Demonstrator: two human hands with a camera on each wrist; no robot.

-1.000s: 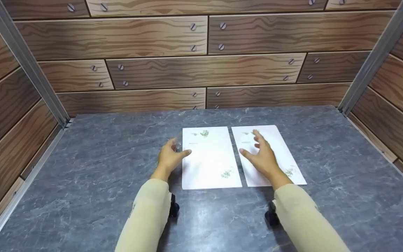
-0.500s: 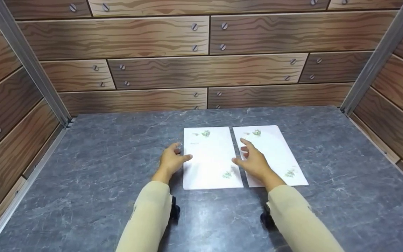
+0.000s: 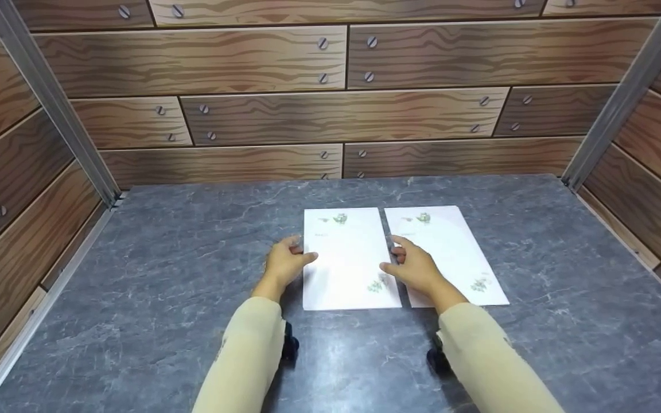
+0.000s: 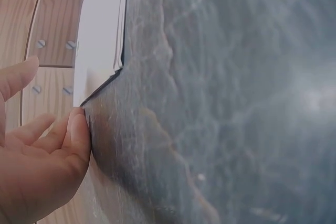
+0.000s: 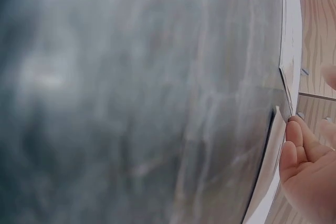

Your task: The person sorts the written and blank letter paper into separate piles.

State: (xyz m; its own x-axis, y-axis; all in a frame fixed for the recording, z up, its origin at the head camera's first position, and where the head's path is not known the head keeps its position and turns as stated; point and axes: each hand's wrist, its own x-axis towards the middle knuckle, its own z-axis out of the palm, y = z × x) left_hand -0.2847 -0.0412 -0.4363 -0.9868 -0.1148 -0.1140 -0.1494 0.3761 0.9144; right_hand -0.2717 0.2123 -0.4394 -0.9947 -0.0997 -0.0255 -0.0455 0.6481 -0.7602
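Two stacks of white paper lie side by side, each printed with small green plant sprigs. My left hand (image 3: 286,261) is at the outer edge of the left paper stack (image 3: 342,267); its thumb reaches over the top. In the left wrist view, the fingertips touch the stack's side while the thumb stands apart. My right hand (image 3: 416,267) overlaps the right paper stack (image 3: 459,252), its fingertips at the narrow gap between the stacks and its thumb over the left stack's right edge. The right wrist view has those fingers (image 5: 295,132) low at the left stack's edge, thumb raised.
Both stacks rest on a grey marbled tabletop (image 3: 193,258). Wood-patterned panels (image 3: 342,115) rise behind and at both sides, with metal posts (image 3: 49,109) at the back corners. Black wrist cameras (image 3: 289,344) sit under the sleeves.
My right hand has moved left and lower, from over the right paper stack to the gap. My left hand has come slightly lower beside the left stack. The stacks keep their places on the table.
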